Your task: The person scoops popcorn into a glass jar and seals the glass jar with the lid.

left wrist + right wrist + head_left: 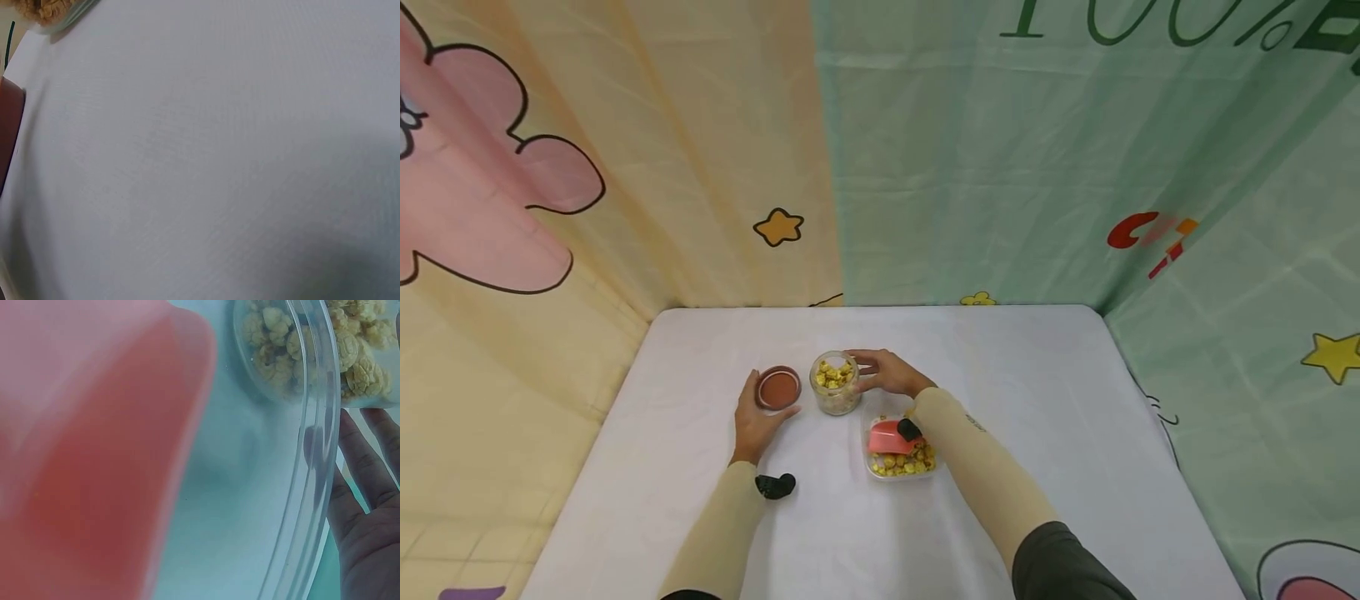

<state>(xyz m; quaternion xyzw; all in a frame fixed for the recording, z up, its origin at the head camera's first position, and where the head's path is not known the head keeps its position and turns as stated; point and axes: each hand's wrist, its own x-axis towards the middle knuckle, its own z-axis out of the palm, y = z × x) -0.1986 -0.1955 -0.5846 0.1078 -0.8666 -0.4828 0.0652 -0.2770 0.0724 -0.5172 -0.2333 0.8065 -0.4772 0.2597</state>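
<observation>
My left hand (756, 427) holds a round reddish-brown lid (778, 389) by its rim, thumb on the near side and fingers on the far left. A strip of that lid (9, 128) shows at the left wrist view's edge. Just right of it stands a clear jar (837, 402), upright, with popcorn (833, 375) inside. My right hand (891, 372) grips the jar's right side. In the right wrist view its fingers (365, 459) meet the jar, partly behind a clear rim. Beneath the right wrist lies a clear container (891, 477) of popcorn with a pink scoop (887, 437) in it.
A white-covered table (1037, 417) carries everything. Printed curtains (970, 167) hang along its back and sides. Black devices are strapped at the left wrist (775, 486) and right wrist (909, 430), the latter right above the scoop.
</observation>
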